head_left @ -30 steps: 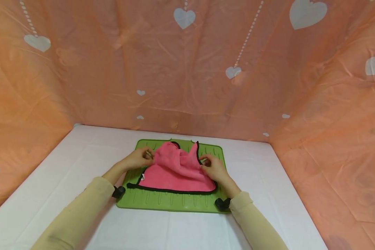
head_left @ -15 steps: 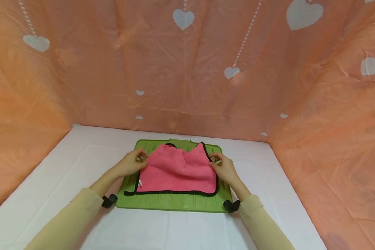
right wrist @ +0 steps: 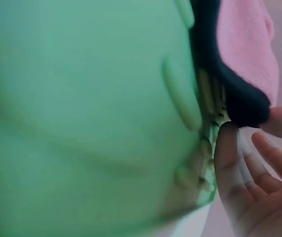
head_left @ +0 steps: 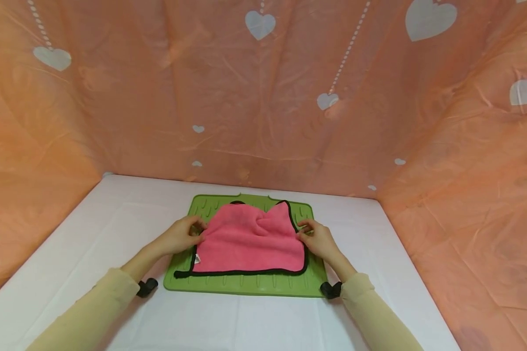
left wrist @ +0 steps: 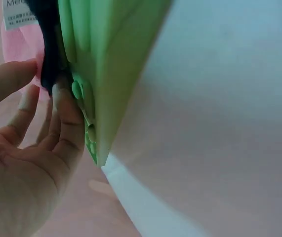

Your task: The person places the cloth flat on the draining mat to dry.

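A pink cloth (head_left: 250, 248) with black edging lies on a green ridged mat (head_left: 246, 286), its far part rumpled and its near edge fairly straight. My left hand (head_left: 179, 237) pinches the cloth's left edge; in the left wrist view, thumb and fingers meet at the black edging (left wrist: 49, 49), near a white printed label (left wrist: 20, 17). On the opposite side, my right hand (head_left: 319, 240) pinches the right edge. The right wrist view has the thumb and index finger at the cloth's black hem (right wrist: 249, 106), close above the mat's ridges.
The mat rests on a table with a white cover (head_left: 237, 321). Orange sheeting (head_left: 263, 122) with pale hearts stands behind and along both sides. A black piece (head_left: 147, 287) sits by the left wrist, another black piece (head_left: 331, 290) by the right.
Both hands have moved apart and slightly nearer, spreading the cloth wider across the mat. Its bunched middle has become flatter, and its near edge has shifted slightly toward me.
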Demonstrator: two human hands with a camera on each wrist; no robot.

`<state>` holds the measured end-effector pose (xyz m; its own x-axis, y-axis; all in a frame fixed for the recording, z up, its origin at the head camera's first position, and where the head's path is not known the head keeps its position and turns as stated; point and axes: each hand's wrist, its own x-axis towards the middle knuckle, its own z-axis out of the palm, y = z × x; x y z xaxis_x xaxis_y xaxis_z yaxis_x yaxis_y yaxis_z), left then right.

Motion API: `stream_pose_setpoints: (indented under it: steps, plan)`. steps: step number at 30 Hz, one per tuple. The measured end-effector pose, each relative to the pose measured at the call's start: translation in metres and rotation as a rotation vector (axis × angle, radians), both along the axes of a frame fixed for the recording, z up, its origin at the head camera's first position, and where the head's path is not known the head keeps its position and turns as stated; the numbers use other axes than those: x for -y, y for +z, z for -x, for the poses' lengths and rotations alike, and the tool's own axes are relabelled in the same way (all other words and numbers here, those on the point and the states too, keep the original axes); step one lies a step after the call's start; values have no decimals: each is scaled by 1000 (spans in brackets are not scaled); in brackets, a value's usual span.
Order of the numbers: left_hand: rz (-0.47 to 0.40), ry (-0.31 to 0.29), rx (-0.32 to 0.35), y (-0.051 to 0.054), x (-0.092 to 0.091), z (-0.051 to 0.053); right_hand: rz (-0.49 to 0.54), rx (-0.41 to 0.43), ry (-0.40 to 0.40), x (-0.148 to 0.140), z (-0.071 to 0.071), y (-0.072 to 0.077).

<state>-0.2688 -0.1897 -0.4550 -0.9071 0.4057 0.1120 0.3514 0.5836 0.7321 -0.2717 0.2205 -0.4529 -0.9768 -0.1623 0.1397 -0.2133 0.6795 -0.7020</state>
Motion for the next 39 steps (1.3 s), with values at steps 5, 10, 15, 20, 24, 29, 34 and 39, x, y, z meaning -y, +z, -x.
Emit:
stream_pose_setpoints:
  steps: [5, 10, 15, 20, 24, 29, 34, 39]
  plan:
    - [32, -4, -27, 3, 3, -17, 30, 6, 4, -12, -13, 5]
    - [25, -29, 27, 4, 8, -39, -1, 18, 53, -25, -33, 5]
    - [35, -56, 72, 4, 12, -51, -54, 16, 124, -31, -48, 3]
    - [36, -72, 94, 2, 12, -53, -62, -9, 188, -28, -54, 0]
    - [35, -90, 89, 0, 11, -52, -36, -9, 203, -23, -55, -3]
    - [23, -116, 91, -3, 8, -53, -17, -16, 199, -19, -57, -4]
    - [4, -120, 117, 0, 8, -54, -19, -13, 198, -19, -57, -3]
    - [-22, -106, 171, 9, 14, -52, -26, 4, 192, -22, -57, 4]
